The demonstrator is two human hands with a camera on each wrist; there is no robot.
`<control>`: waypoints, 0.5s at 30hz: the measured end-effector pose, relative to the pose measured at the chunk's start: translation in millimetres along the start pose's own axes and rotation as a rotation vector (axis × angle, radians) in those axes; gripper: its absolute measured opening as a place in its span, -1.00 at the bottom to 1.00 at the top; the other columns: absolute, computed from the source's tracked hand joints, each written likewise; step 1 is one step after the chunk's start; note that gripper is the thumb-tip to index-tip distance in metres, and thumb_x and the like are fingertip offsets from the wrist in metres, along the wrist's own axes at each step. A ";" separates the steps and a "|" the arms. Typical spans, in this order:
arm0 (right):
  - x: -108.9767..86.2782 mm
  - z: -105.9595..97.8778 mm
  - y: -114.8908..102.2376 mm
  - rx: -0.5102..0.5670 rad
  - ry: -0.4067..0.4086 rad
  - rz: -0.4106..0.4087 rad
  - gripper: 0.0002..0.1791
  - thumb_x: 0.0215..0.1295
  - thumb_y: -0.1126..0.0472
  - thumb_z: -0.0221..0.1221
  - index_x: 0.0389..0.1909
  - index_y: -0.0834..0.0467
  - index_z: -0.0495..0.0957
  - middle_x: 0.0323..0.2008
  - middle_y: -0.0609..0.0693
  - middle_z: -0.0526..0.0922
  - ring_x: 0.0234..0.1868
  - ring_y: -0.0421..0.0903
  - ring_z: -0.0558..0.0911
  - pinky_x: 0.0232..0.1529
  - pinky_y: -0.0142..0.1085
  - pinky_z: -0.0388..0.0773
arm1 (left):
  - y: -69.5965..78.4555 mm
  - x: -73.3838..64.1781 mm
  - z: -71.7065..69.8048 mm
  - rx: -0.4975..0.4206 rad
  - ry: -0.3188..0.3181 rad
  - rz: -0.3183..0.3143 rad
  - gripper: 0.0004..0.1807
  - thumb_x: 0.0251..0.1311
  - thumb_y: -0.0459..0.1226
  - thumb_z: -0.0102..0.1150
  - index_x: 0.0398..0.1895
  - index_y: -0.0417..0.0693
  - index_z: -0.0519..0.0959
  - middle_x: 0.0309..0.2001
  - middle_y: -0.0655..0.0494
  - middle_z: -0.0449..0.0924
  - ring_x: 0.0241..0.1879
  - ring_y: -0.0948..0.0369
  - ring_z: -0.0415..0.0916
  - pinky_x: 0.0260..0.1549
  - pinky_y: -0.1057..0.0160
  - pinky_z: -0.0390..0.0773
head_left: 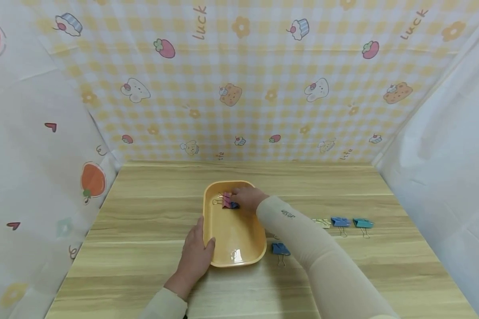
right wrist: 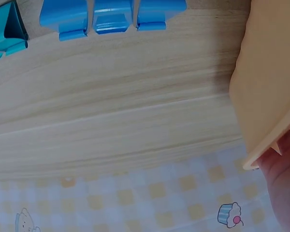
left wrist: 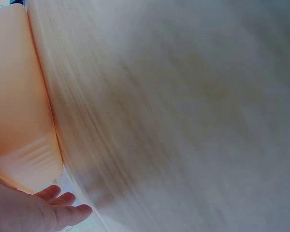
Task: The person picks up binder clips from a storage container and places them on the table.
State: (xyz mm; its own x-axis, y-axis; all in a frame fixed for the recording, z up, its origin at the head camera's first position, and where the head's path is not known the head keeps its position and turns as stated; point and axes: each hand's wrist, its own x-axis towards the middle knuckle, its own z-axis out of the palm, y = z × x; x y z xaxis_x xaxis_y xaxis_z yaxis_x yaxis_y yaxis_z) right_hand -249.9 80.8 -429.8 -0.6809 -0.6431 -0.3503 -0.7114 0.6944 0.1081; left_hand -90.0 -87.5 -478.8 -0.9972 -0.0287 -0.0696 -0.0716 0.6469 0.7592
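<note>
A yellow-orange tray (head_left: 233,237) lies on the wooden table. My left hand (head_left: 195,250) holds its left side, thumb over the rim and fingers along the outer wall; in the left wrist view several fingertips (left wrist: 67,199) reach past the tray's corner. Inside the tray's far end, my right hand (head_left: 247,198) grips a dark blue binder clip (head_left: 234,205) from above. Right beside that clip sits a pink binder clip (head_left: 225,200), its wire handles pointing left. The tray wall hides the right fingertips in the right wrist view.
Right of the tray lies a blue binder clip (head_left: 281,249). Farther right stand a yellow-green clip (head_left: 322,223), a blue-purple clip (head_left: 340,221) and a teal clip (head_left: 363,223) in a row. My right sleeve (head_left: 323,252) crosses before them. A checked cloth (head_left: 247,119) hangs behind the table.
</note>
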 end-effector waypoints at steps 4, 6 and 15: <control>2.4 4.6 -0.3 0.006 0.000 0.008 -0.56 0.26 0.26 0.22 0.16 -0.07 0.52 0.13 -0.06 0.49 0.14 -0.06 0.51 0.22 -0.22 0.42 | -0.9 -0.3 0.1 0.005 0.002 0.007 -0.23 0.36 -0.22 0.00 0.51 -0.23 -0.10 0.37 -0.45 0.09 0.38 -0.31 0.01 0.29 -0.30 0.09; 3.2 6.8 0.0 0.010 0.000 0.013 -0.56 0.25 0.26 0.23 0.15 -0.07 0.52 0.10 -0.06 0.50 0.11 -0.07 0.52 0.20 -0.22 0.44 | -1.6 0.0 0.6 0.009 0.007 0.011 -0.23 0.36 -0.22 0.00 0.51 -0.23 -0.09 0.37 -0.46 0.10 0.37 -0.32 0.02 0.28 -0.31 0.10; 5.0 9.5 -0.8 0.042 -0.017 0.046 -0.60 0.27 0.24 0.23 0.13 -0.06 0.54 0.07 -0.05 0.50 0.08 -0.09 0.52 0.18 -0.23 0.46 | -2.0 0.9 -0.1 0.006 0.023 0.021 -0.23 0.35 -0.23 0.02 0.51 -0.24 -0.08 0.35 -0.45 0.13 0.36 -0.32 0.05 0.27 -0.31 0.12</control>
State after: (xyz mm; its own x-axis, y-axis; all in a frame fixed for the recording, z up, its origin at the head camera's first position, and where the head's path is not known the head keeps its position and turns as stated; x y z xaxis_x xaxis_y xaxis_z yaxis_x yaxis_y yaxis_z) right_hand -251.0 80.1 -440.5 -0.7094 -0.6047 -0.3621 -0.6713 0.7362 0.0857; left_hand -90.8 -88.9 -480.4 -0.9987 -0.0327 -0.0386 -0.0505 0.6523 0.7563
